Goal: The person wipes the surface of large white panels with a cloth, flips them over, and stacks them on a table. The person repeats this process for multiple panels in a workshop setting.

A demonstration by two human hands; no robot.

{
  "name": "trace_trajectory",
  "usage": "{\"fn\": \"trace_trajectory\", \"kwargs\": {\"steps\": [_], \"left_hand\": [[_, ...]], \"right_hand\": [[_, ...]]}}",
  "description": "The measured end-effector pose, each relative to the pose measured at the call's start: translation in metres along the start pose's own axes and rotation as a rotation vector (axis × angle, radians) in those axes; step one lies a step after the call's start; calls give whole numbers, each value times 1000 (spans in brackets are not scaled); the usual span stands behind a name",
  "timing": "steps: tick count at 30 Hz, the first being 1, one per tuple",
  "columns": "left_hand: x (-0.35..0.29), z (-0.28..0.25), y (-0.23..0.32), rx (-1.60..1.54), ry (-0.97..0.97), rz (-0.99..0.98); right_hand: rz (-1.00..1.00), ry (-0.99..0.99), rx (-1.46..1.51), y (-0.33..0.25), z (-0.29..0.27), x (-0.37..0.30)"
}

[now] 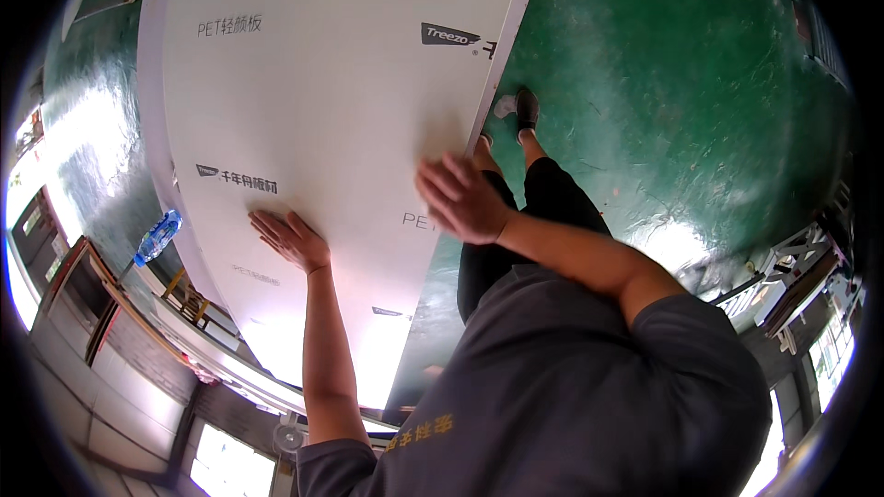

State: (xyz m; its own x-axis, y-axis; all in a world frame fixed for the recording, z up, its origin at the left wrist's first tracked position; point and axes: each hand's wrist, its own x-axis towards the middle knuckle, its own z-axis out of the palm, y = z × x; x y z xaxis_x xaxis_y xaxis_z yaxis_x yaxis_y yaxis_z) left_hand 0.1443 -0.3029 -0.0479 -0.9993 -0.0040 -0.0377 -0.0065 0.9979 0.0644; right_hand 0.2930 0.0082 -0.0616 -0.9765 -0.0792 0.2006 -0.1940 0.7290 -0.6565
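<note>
A large white panel [322, 92] with dark printed marks and a thin light edge stretches out in front of me. My left hand [292, 239] lies flat on its surface, fingers spread and holding nothing. Over the panel's right side, close to the edge, my right hand [460, 199] is a little blurred, with fingers extended and nothing in them. Whether the right palm touches the panel I cannot tell.
Green glossy floor [663, 92] lies to the right, where my shoe [526, 110] stands beside the panel. A clear plastic bottle [158, 237] with blue parts is by the panel's left edge, near a wooden stool [189, 301]. A metal rack [799, 281] is far right.
</note>
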Motion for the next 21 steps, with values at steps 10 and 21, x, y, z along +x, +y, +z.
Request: {"fn": "trace_trajectory", "kwargs": {"steps": [10,21], "left_hand": [[7,0,4,-1,-12,35],[1,0,-7,23,-13,15]], "right_hand": [[535,640,318,225,-127,171],[647,207,189,42,-31,59]]}}
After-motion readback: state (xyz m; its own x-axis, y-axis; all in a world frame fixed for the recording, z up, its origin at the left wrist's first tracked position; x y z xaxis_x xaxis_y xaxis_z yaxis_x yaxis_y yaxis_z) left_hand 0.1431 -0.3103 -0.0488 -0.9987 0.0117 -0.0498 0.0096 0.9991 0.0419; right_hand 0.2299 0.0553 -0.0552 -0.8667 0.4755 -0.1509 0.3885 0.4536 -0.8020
